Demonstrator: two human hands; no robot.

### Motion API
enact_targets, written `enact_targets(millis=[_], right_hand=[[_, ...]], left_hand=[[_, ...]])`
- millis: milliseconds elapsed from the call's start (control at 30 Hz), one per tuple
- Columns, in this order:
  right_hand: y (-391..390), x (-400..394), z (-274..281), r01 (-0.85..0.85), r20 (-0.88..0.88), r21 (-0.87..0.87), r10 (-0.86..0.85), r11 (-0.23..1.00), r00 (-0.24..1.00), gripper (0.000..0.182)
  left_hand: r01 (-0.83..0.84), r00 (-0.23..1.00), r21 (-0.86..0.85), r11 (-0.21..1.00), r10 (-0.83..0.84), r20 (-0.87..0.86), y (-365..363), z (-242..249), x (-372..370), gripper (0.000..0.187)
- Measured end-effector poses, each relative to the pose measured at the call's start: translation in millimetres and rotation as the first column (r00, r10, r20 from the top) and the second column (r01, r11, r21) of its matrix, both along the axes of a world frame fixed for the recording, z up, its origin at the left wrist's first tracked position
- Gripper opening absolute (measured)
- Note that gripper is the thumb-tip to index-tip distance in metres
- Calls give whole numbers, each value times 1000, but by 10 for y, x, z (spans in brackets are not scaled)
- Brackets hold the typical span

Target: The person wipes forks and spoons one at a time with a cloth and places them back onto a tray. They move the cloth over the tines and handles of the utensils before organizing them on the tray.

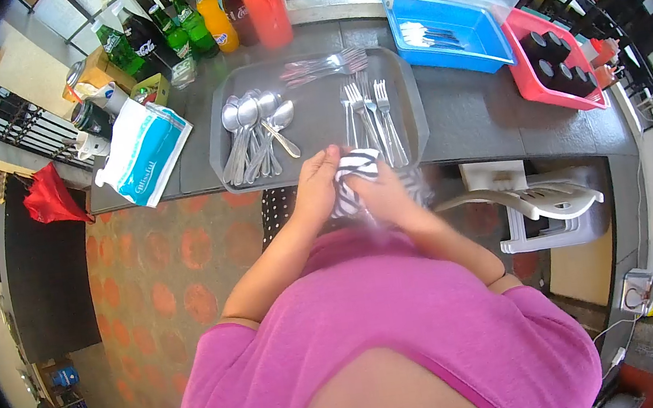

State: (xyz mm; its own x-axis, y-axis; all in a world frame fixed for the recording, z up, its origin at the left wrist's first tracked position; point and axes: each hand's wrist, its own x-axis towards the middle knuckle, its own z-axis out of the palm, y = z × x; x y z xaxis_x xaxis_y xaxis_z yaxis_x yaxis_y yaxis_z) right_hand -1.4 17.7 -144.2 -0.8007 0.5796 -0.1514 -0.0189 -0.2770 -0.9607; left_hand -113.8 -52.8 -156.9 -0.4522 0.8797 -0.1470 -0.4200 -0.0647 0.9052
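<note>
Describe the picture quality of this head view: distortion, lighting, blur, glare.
Head view: strong fisheye, with black corners and the counter edge bowed; even daylight with soft shadows; slight glare on the spoons and grey tray; the left hand and right hand on the striped cloth look a little smeared, as does the pink shirt close to the lens.

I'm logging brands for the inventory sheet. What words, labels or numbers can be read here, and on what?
"Coca-Cola" script, only partly legible, on the dark bottle.
A white word on the blue-and-white packet: too blurred to read.
Labels on the green bottles, the orange bottle and the tins: too small to read.
</note>
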Motion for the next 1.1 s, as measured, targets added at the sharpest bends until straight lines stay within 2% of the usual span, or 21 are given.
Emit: enact_targets(millis=[33, 67, 133, 167, 333, 400, 467, 533, 567, 600, 667, 700, 733, 767, 800, 833, 867, 933, 967, 1067, 1100], right_hand=[[-36, -5, 28, -29, -39, -63, 26, 998, 999, 36], [-77, 12, 51, -37, -126, 1, 37, 999, 991, 31], [-134, 83, 372, -153, 343, 237, 65, 959, 937, 22], [-175, 79, 336, -92, 290, 181, 36, 979, 956, 14], [-177, 94, 397, -145, 284, 118, 107, 982, 953, 17], [-175, 101, 406, -153, 319, 130, 104, 980, 942, 17], [-147, 108, 521, -221, 433, 166, 130, 961, 892, 16], [-68, 165, 233, -348, 271, 123, 306, 929, 913, 15], [-32, 211, 88, -394, 219, 199, 351, 898, 910, 17], [-5, 243, 139, -396, 217, 198, 354, 896, 910, 17], [21, 289, 291, -222, 383, -31, 216, 975, 898, 19], [6, 287, 232, -66, 334, 43, 48, 997, 941, 19], [11, 251, 128, -63, 337, 40, 46, 997, 941, 19], [37, 175, 10, 34, 228, -16, -30, 999, 973, 18], [74, 107, -34, 138, 116, -75, -129, 988, 985, 18], [59, 13, 123, 108, 201, 123, -132, 986, 971, 17], [56, -53, 123, 126, 199, 127, -150, 984, 968, 17], [60, -149, 59, 11, 49, 114, -17, 993, 999, 17], [74, -185, -18, -22, -14, 161, 25, 987, 1000, 17], [89, -199, -6, -68, 29, 154, 65, 986, 997, 16], [47, -191, -5, -67, 32, 85, 65, 994, 997, 16]], left_hand=[[-30, 999, -37, 999, 28, -45, -9, 51, -16, 44], [-61, 998, 9, 998, 61, 8, 8, 120, -37, 45], [-162, 982, 69, 984, 168, -87, 44, 36, -228, 47], [-184, 972, 109, 977, 197, -129, 34, 22, -288, 46], [-247, 945, 114, 962, 265, -190, -18, 115, -466, 48], [-298, 940, 125, 946, 314, -136, -27, 113, -524, 48], [-323, 929, 150, 934, 344, -139, -32, 117, -549, 48], [-429, 892, 147, 891, 444, -84, -63, 52, -669, 48], [-472, 849, 219, 854, 507, -149, -98, 51, -766, 48], [-533, 812, 254, 807, 572, -112, -137, 59, -895, 49], [-483, 807, 268, 834, 542, -233, -230, 194, -1021, 51], [-483, 808, 266, 835, 541, -232, -226, 239, -989, 51], [-441, 792, 221, 870, 493, -359, -207, 275, -911, 52], [-402, 765, 171, 900, 432, -477, -177, 284, -804, 52], [-273, 765, 190, 943, 333, -552, -87, 233, -582, 51], [-217, 831, 218, 951, 298, -471, -32, 208, -460, 49], [-202, 824, 205, 958, 279, -492, 18, 202, -347, 49], [-108, 961, 156, 982, 143, -238, 96, 125, -188, 52], [-102, 962, 158, 982, 138, -236, 114, 118, -155, 52], [-96, 977, 148, 984, 122, -176, 63, 212, -150, 51], [-160, 929, 91, 983, 181, -323, 32, 266, -200, 49]])
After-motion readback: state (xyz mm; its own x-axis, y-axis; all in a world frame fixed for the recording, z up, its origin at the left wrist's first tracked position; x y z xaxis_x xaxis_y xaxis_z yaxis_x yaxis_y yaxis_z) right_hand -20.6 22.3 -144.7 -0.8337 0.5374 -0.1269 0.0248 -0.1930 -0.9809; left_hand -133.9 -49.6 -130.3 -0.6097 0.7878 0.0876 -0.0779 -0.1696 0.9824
